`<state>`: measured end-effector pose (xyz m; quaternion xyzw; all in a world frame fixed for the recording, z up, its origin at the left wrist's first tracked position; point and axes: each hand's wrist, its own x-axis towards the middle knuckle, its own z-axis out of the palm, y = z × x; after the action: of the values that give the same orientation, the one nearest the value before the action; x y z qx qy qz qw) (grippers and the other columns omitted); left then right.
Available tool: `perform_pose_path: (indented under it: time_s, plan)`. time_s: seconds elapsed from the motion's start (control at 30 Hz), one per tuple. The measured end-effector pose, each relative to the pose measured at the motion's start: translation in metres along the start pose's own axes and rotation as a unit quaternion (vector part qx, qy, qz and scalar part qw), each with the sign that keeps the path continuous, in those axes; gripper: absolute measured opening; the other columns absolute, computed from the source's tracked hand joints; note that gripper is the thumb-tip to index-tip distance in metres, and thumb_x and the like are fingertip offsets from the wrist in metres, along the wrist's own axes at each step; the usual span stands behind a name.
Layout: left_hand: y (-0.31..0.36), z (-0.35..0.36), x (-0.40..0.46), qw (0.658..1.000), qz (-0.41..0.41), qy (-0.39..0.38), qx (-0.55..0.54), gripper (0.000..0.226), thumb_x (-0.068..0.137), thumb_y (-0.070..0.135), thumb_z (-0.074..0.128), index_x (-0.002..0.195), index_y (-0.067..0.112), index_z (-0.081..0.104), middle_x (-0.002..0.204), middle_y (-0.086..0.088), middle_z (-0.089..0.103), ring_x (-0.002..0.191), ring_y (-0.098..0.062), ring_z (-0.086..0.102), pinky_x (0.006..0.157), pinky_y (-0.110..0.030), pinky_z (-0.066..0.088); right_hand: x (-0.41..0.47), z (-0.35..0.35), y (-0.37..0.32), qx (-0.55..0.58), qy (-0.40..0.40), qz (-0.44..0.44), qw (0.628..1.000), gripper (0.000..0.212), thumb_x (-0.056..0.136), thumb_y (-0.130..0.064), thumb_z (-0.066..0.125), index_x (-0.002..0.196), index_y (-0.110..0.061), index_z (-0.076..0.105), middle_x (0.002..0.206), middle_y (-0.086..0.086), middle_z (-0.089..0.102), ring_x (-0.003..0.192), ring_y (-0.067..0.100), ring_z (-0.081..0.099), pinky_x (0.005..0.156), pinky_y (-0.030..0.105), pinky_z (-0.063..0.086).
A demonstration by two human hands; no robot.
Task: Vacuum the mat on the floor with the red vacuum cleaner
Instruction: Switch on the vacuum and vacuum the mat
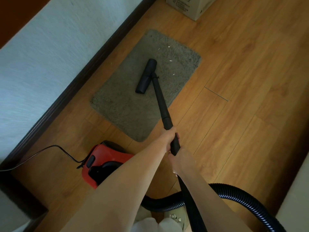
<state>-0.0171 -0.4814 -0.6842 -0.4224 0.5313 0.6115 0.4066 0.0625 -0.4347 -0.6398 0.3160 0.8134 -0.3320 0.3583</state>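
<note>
Both hands (173, 148) wrapped round wand (161, 101) for push control; nozzle (146, 76) flat on mat (120, 104) w/ crumbs (170, 60) ahead.

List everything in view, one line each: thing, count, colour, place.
mat: one, grey, on the floor beside the wall
white scraps: several, on the mat's far part
floor head: one, black, on the mat
wand: one, black, head to hands
red vacuum cleaner: one, near the mat
hose: one, black, lower right
cord: one, black, left
cardboard box: one, top
left hand: grips the wand
right hand: grips the wand below it
</note>
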Motion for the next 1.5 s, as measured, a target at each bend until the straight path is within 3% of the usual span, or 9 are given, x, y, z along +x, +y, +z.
perform_pose_path:
  time_s: [0.17,0.37,0.6,0.8,0.97,1.37,1.5]
  plan:
    - [-0.024,0.019,-0.017,1.000,-0.024,-0.019,0.005,0.031,0.093,0.021,0.056,0.121,0.014,0.045,0.070,-0.003,0.053,0.055,-0.011,0.051,0.048,-0.023,0.047,-0.022,-0.013,0.026,0.018,0.003,0.028,0.999,0.027,0.092,-0.032,0.053,0.104,-0.009,0.049,0.073,0.001,0.052,0.060,0.015,0.052,0.046,0.023,0.036]
    - [-0.036,0.028,-0.032,0.999,-0.026,-0.022,-0.005,0.025,0.093,0.020,0.055,0.116,0.016,0.044,0.070,-0.003,0.052,0.055,-0.010,0.050,0.050,-0.021,0.047,-0.039,-0.019,0.036,0.033,0.002,0.038,0.999,0.030,0.091,-0.032,0.055,0.106,-0.006,0.050,0.072,0.001,0.051,0.064,0.020,0.054,0.047,0.024,0.037]
    - [-0.023,0.003,-0.036,1.000,-0.003,0.015,0.002,0.030,0.093,0.017,0.055,0.120,0.012,0.045,0.065,-0.003,0.052,0.053,-0.012,0.049,0.051,-0.024,0.047,-0.047,-0.013,0.014,0.016,-0.012,0.012,1.000,0.027,0.093,-0.032,0.051,0.108,-0.009,0.048,0.071,-0.002,0.048,0.061,0.014,0.050,0.045,0.022,0.033]
    - [-0.017,-0.002,-0.030,1.000,-0.002,0.024,0.001,0.028,0.092,0.016,0.055,0.118,0.011,0.049,0.063,-0.004,0.052,0.053,-0.014,0.049,0.051,-0.026,0.046,-0.041,-0.013,0.008,0.017,-0.022,0.003,1.000,0.030,0.093,-0.035,0.052,0.109,-0.011,0.047,0.075,-0.002,0.049,0.072,0.019,0.054,0.048,0.024,0.037]
    - [-0.026,0.018,-0.025,1.000,-0.013,0.011,0.016,0.025,0.091,0.020,0.057,0.112,0.010,0.049,0.062,-0.003,0.054,0.052,-0.014,0.050,0.052,-0.025,0.047,-0.034,-0.020,0.023,0.009,0.000,0.015,1.000,0.029,0.093,-0.033,0.051,0.112,-0.011,0.048,0.082,0.002,0.053,0.074,0.020,0.056,0.054,0.026,0.041]
    - [-0.049,0.075,-0.050,0.997,-0.005,-0.031,0.077,0.029,0.094,0.018,0.052,0.121,0.009,0.045,0.063,-0.004,0.051,0.054,-0.014,0.047,0.054,-0.025,0.044,-0.048,-0.050,0.064,0.063,0.015,0.077,0.995,0.029,0.093,-0.030,0.052,0.110,-0.007,0.049,0.073,0.000,0.048,0.071,0.019,0.054,0.048,0.025,0.038]
    - [-0.033,0.075,-0.058,0.997,0.006,-0.037,0.063,0.022,0.094,0.017,0.053,0.113,0.012,0.044,0.062,-0.004,0.049,0.051,-0.012,0.046,0.049,-0.023,0.044,-0.051,-0.057,0.052,0.055,0.028,0.059,0.996,0.027,0.093,-0.029,0.052,0.108,-0.007,0.050,0.071,-0.001,0.048,0.059,0.013,0.049,0.044,0.022,0.033]
